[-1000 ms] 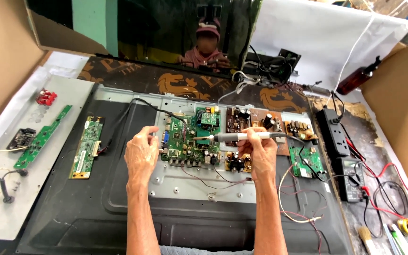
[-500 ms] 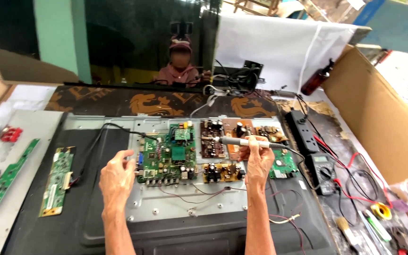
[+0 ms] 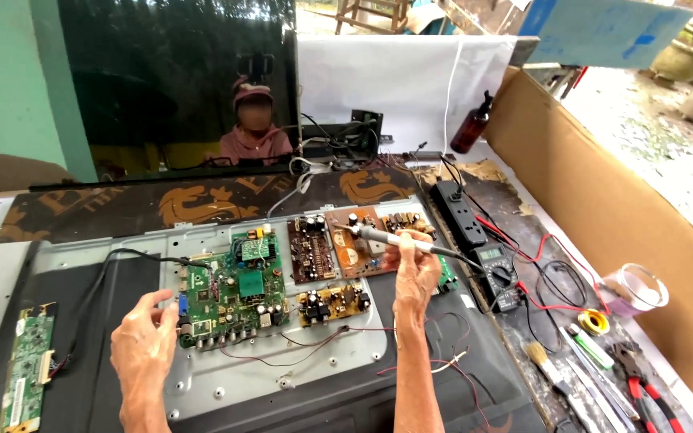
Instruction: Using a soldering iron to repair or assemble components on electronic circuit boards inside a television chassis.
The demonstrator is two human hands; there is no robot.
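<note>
Head view: right hand (image 3: 415, 273) grips soldering iron (image 3: 399, 239), tip pointing far-left onto brown board (image 3: 354, 240); left hand (image 3: 144, 353) open, empty, near-left.

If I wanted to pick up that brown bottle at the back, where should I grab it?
Probably around the wide round body of the brown bottle, coming from the front or left side. It stands upright beside the cardboard wall on its right, which blocks that side, and its thin pump top looks too small and wobbly for a steady grip.
</note>
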